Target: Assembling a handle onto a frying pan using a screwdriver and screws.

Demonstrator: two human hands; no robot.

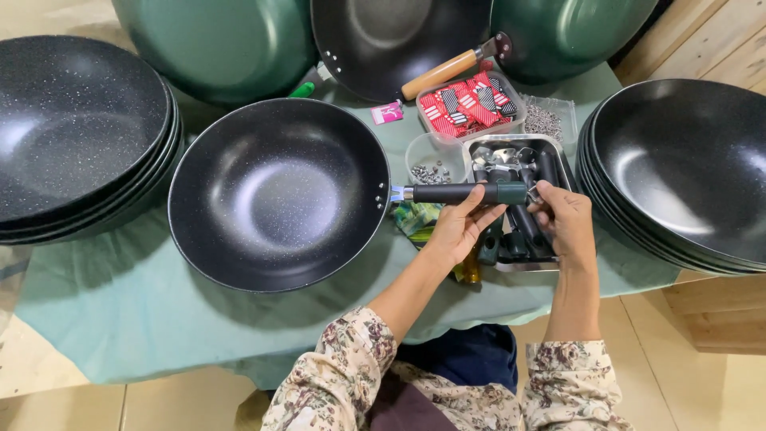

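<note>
A black speckled wok [279, 194] lies on the green cloth in front of me. A dark handle [467, 192] sticks out from its right rim. My left hand [457, 229] grips this handle from below, near its middle. My right hand [565, 221] is closed at the handle's far end, fingers pinched around a small metal piece there that I cannot make out. Both hands hover over a metal tray [560, 153] holding several more dark handles.
Stacks of black woks stand at the left [76, 128] and right [686, 168]. Green woks and a wooden-handled wok [399, 40] sit at the back. A tub of red packets [467, 104], a small tub of screws [431, 170] and the green cloth [120, 303] surround the work.
</note>
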